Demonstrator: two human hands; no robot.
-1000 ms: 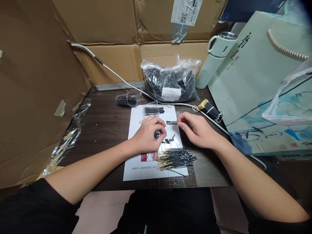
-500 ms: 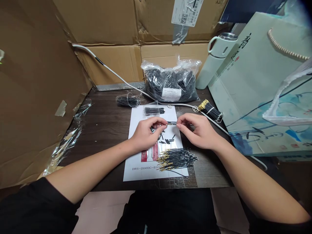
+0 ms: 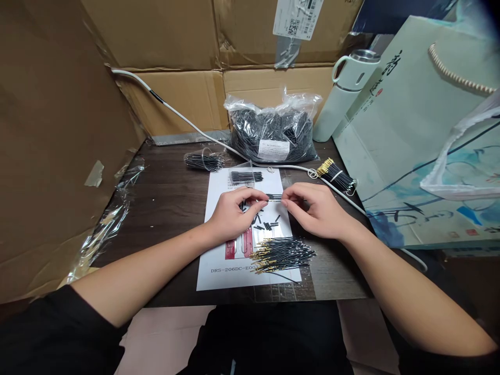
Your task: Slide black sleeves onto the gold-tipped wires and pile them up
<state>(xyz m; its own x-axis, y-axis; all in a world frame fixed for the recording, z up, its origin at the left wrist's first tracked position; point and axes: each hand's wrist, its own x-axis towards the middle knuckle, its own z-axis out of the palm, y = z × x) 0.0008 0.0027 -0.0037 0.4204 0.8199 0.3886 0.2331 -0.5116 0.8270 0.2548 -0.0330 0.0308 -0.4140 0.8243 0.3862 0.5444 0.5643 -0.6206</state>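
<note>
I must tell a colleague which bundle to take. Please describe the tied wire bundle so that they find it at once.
Start at the white flask at the desk's back right. In front of it, beside the paper gift bag, lies the tied bundle on the white cable. Only this bundle has a white band; the pile on the sheet is loose.

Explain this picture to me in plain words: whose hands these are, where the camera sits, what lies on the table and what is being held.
One camera, worn on a person's head, looks down at their own bare hands. The left hand and right hand pinch one thin black gold-tipped wire between them, above a white printed paper sheet on the dark wooden table. On the sheet lie short black sleeve pieces and a loose pile of black gold-tipped wires. Behind stands a clear plastic bag of black parts.
</note>
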